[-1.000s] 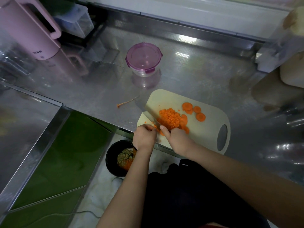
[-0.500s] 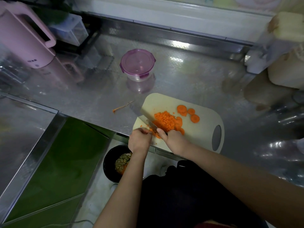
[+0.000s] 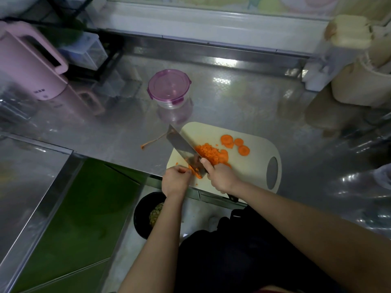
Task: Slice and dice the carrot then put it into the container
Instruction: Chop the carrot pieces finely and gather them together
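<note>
Broad steel cleaver (image 3: 182,144) now raised, blade tilted above pale oval plastic cutting board (image 3: 251,166); 0.5 s ago blade sat low on board.

Right hand (image 3: 221,176) grip clamped on cleaver handle. Left hand (image 3: 175,180) grip pinched on orange carrot strips (image 3: 195,172) at board's near-left edge.

Diced carrot pile (image 3: 208,153) at board centre; three round carrot slices (image 3: 234,143) beyond pile, uncut.

Purple-lidded round clear container (image 3: 169,88) beyond board, lid on.

Judgement: next chop due; dicing mostly done, transfer pending.

Right hand (image 3: 222,178) grips cleaver (image 3: 182,148) over diced carrot (image 3: 208,154) on cutting board (image 3: 251,166).

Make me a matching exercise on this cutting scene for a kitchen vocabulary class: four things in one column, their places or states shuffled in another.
Things:
1. knife
2. container
3. round carrot slices
4. diced carrot

States:
A. lid on, behind the board
B. uncut, at the board's far side
C. gripped in the right hand
D. piled beside the blade

Pairs: 1-C, 2-A, 3-B, 4-D
</note>
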A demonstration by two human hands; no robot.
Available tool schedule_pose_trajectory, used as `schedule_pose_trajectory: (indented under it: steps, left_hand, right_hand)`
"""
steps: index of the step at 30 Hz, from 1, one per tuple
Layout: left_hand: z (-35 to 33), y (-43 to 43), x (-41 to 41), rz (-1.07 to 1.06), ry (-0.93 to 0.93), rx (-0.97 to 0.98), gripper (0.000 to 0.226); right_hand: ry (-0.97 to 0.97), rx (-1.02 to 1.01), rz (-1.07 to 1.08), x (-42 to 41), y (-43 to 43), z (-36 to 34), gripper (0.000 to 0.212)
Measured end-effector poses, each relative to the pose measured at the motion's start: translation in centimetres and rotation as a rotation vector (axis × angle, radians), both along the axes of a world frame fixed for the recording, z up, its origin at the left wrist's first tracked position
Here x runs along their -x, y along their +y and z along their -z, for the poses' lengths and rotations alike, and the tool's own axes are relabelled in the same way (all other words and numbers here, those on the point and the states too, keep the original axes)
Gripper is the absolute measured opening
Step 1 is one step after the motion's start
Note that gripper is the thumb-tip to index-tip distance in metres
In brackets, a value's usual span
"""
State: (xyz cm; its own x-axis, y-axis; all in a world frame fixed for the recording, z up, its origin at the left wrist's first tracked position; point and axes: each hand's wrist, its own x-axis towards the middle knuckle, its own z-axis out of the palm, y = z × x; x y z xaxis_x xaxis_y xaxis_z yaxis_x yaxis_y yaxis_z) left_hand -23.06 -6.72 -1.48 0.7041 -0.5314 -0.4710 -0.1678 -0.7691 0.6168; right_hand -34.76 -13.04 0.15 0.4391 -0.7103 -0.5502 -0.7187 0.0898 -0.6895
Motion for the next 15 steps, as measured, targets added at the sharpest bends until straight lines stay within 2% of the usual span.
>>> schedule_pose_trajectory:
  steps: [5, 15]
  left_hand:
    - [0.33, 0.12, -0.14, -0.011, 0.016, 0.002, 0.011]
    - [0.31, -0.03, 0.14, -0.001, -0.001, -0.027, 0.014]
  right_hand:
    - [-0.007, 0.116, -0.026, -0.15, 0.30, -0.10, 0.066]
    - [0.002, 0.142, -0.093, 0.65, 0.78, -0.64, 0.068]
